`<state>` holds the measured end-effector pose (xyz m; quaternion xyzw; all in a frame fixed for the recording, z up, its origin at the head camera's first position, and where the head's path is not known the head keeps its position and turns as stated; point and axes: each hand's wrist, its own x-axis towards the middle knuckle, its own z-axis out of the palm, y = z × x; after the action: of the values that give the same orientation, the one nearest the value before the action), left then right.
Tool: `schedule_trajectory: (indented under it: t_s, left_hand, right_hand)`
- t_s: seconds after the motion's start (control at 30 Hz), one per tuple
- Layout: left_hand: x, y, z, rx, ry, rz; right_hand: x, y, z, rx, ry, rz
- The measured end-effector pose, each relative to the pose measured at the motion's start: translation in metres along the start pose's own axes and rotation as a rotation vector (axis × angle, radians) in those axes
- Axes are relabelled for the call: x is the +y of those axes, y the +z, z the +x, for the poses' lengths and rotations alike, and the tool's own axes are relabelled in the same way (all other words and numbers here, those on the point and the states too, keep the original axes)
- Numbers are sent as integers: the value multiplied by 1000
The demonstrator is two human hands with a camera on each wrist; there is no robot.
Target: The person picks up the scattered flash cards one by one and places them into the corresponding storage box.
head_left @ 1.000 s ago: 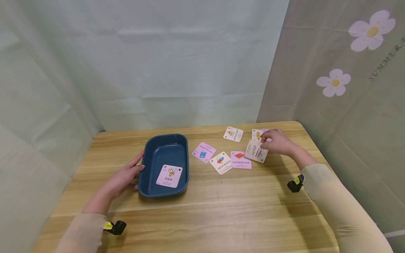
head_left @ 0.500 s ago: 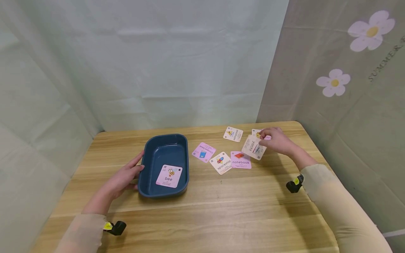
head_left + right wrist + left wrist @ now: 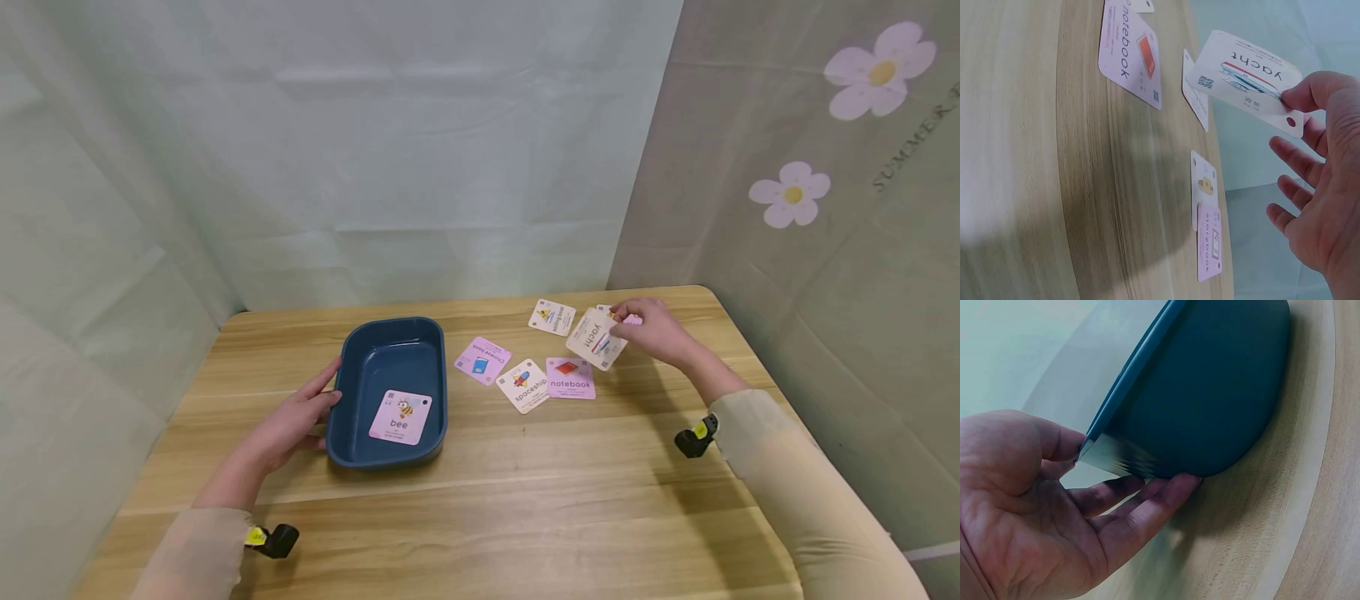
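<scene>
My left hand (image 3: 288, 421) holds the left side of a deep blue tray (image 3: 432, 367); in the left wrist view its thumb is at the rim and its fingertips are against the lower wall. A pink "bee" flashcard (image 3: 401, 418) lies inside, at the tray's near end. Between thumb and fingers, my right hand (image 3: 654, 331) pinches the cream "yacht" flashcard (image 3: 1244, 78) by a corner. That flashcard is raised and tilted above the table. Behind this hand lie a pink "storybook" card (image 3: 1210, 240) and a white card with a yellow picture (image 3: 1202, 184), overlapping.
Right of the tray lie a pink "Chinese book" card (image 3: 482, 361), a "spaceship" card (image 3: 523, 386) and a pink "notebook" card (image 3: 571, 379). A "sailing boat" card (image 3: 552, 317) is farther back. Curtains (image 3: 435, 167) hang behind the wooden table (image 3: 517, 508).
My right hand has moved the yacht flashcard up off the table, slightly back and to the left, away from over the notebook card. The left hand and tray stay put.
</scene>
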<state>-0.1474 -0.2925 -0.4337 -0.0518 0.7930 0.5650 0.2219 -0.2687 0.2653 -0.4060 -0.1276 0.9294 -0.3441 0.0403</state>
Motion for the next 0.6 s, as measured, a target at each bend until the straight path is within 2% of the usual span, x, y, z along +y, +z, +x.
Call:
schedule_trajectory:
  t_s: [0.33,0.6]
  left_hand:
    - [0,0,0,4,-6,-1]
    - [0,1,0,5,-4,6]
  right_hand:
    - [-10,4,-1,22,-12,57]
    - [-23,11,-1,28,-13,52]
